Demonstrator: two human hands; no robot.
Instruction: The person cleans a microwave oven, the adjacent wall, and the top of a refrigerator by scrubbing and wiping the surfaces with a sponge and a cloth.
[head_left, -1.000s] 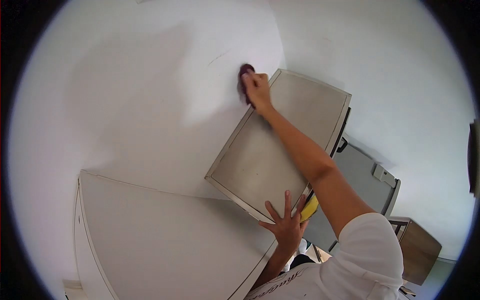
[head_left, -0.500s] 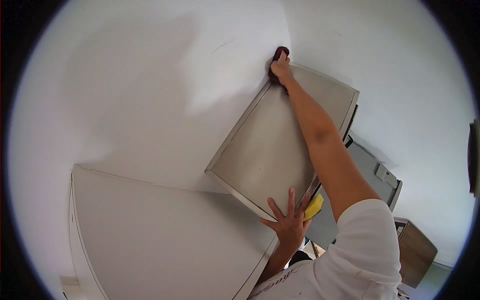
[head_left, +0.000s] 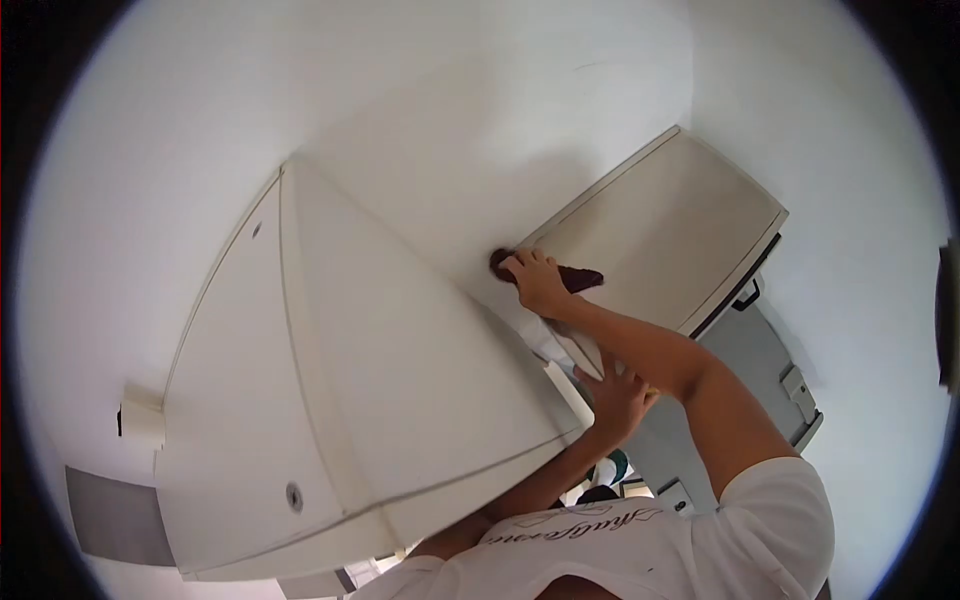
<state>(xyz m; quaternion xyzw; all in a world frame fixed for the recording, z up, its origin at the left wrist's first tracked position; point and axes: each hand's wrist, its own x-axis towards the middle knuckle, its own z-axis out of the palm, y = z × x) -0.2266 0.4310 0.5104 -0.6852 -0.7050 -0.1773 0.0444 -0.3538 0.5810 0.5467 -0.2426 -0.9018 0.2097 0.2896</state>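
Observation:
My right hand (head_left: 540, 282) is closed around a dark maroon cloth (head_left: 582, 279). It presses the cloth on the left edge of a beige panel-topped cabinet (head_left: 690, 215), beside the white wall. Lower down, my left hand (head_left: 622, 402) rests at the cabinet's near edge, partly behind my right forearm. A sliver of a yellow sponge (head_left: 652, 396) shows at its right side, apparently held there. Most of the sponge is hidden.
A large white cabinet (head_left: 400, 340) with a round fitting (head_left: 294, 497) fills the left. Below the beige cabinet on the right is a grey panel (head_left: 715, 385) with a black handle (head_left: 747, 294). White walls (head_left: 590, 110) meet in a corner behind.
My right hand has brought the cloth from the far corner back toward me along the cabinet's left edge. The view has shifted, and my left hand's fingers are less spread.

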